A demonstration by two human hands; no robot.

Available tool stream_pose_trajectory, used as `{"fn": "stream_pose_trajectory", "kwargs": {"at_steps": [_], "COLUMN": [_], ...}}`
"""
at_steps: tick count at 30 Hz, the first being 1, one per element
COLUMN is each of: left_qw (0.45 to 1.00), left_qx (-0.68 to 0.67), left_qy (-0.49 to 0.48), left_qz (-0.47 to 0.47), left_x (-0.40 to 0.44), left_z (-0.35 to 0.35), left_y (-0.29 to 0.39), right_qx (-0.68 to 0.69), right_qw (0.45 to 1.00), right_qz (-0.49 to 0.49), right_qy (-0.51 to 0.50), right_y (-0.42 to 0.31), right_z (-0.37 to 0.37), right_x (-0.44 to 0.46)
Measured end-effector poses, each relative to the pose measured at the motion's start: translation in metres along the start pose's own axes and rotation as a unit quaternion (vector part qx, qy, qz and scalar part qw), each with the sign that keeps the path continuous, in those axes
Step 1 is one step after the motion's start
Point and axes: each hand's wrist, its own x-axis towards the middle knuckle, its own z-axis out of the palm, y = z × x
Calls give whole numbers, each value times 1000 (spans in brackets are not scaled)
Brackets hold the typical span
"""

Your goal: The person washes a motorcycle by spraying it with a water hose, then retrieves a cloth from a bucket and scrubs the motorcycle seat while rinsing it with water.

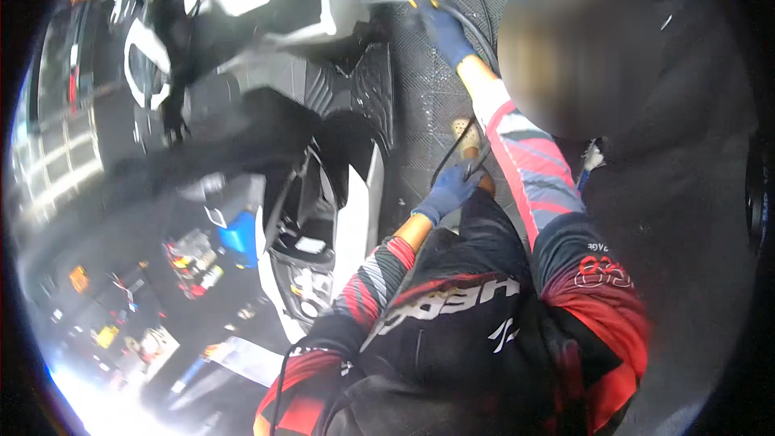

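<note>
My right hand (444,31), in a dark blue glove, reaches forward at the top centre. Its fingers are curled around part of a black hose (478,26), and a pale blurred streak extends from it toward the scooter. Nearer my body, my left hand (450,195), gloved in blue too, is closed on the hose beside my leg. To the left of both hands stands a white and black scooter (355,218). Its storage compartment (303,230) is uncovered, with small items inside. The ribbed footboard (371,89) lies between the front bodywork and the seat area.
Tools and small parts, with a blue container (239,237) and a red and clear bundle (192,262), lie at the left. Hose loops cross the textured floor (420,89) at the top. My foot (465,134) is below my right hand. A blurred patch covers the upper right.
</note>
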Motion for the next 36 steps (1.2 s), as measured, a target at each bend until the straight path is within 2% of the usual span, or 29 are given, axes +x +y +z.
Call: {"fn": "stream_pose_trajectory", "kwargs": {"at_steps": [1,3,4,6,8,9,11,13,14,15,17,18,20,21,22,23,25,26,28,32,34,36], "left_qw": [997,995,994,990,985,990,992,972,987,977,949,947,980,976,971,974,978,980,982,967,957,948], "left_qx": [-14,-6,21,-6,-34,-27,-31,-55,-44,-31,-48,-44,-30,-80,-47,-49,-42,-50,-52,-73,-98,-77], "left_qy": [33,41,29,58,88,81,94,166,112,137,207,206,113,140,155,148,138,125,109,118,122,158], "left_qz": [68,90,106,132,146,110,80,155,103,159,234,243,161,146,178,163,153,144,144,213,243,265], "left_x": [-2,-41,-63,-96,-138,-160,-191,-213,-237,-249,-267,-273,-321,-331,-333,-349,-384,-397,-410,-411,-420,-425], "left_z": [46,95,118,162,199,208,243,287,287,298,336,346,331,336,347,340,319,310,310,323,315,313], "left_y": [-49,-75,-83,-104,-115,-117,-134,-155,-145,-146,-152,-157,-130,-122,-124,-110,-78,-65,-53,-50,-51,-55], "right_qx": [-17,-77,-107,-158,-136,-152,-260,-303,-331,-333,-303,-307,-340,-339,-338,-336,-258,-255,-229,-240,-203,-229], "right_qw": [999,994,990,980,978,971,943,922,909,906,869,868,908,909,909,910,960,962,968,962,954,954], "right_qz": [23,74,87,118,76,87,32,1,-30,-41,-229,-236,-46,-50,-54,-59,20,12,73,44,101,66], "right_qy": [26,-3,-14,-30,-138,-162,-207,-240,-252,-258,-316,-310,-241,-239,-237,-235,-108,-102,-75,-119,-195,-183], "right_y": [10,51,62,64,56,48,30,53,66,74,76,67,24,60,95,128,36,9,-28,-25,-8,20], "right_z": [-5,-15,-12,4,25,39,72,86,91,100,105,107,114,80,46,14,42,54,65,80,91,100], "right_x": [-34,-98,-142,-237,-330,-374,-441,-500,-527,-552,-608,-618,-639,-592,-547,-503,-500,-504,-510,-512,-501,-495]}}
